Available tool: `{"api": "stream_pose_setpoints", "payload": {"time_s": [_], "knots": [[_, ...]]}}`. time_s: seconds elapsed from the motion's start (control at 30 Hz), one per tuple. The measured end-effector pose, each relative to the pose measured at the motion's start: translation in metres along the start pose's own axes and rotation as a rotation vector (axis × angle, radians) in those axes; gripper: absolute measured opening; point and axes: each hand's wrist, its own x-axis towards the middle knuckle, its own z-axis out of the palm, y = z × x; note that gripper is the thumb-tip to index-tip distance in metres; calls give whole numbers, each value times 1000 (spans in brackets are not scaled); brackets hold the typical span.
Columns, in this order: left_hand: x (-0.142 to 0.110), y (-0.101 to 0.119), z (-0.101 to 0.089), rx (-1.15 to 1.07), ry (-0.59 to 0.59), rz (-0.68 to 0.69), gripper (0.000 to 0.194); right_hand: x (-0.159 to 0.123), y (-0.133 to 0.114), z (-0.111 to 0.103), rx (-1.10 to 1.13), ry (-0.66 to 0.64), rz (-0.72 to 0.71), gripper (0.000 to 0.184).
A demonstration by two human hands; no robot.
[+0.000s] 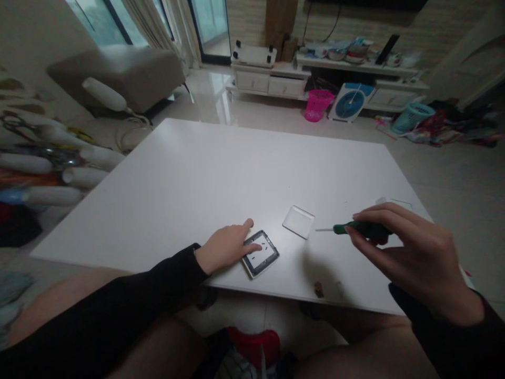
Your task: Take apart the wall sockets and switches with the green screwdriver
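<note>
My left hand (229,245) grips a wall socket (262,260) near the table's front edge, its thumb lying across the white slotted face. A dark frame surrounds that face. In my right hand (414,252) is a screwdriver (340,229) with a green handle, pinched between thumb and fingers. Its metal shaft points left, held above the table and apart from the socket. Between the two hands a pale, square cover plate (299,222) lies flat on the white table (221,173).
Small brown bits (318,289) lie at the table's front edge. Partly behind my right hand is a clear flat piece (401,203). Beyond the table stand a pink basket (316,104), a blue and white fan (350,102) and a grey seat (118,73). A red object (254,345) sits below, between the legs.
</note>
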Motion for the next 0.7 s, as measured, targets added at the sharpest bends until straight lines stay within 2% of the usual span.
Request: {"api": "stream_pose_setpoints", "payload": {"time_s": [0.1,0.2,0.33,0.5,0.7], "knots": [[-2,9,6,65,8,-24,51,-2,2,-2,12,3,26,5],[-2,7,0,20,19,-16,37,-3,1,-3,3,14,56,4],[1,-5,-19,-178,36,130,16,-3,-2,-1,7,28,48,4],[0,-9,-24,-244,-34,287,11,-2,0,5,2,28,-26,7],[-2,-7,-14,-124,-59,298,12,-2,7,14,-4,98,-171,10]]}}
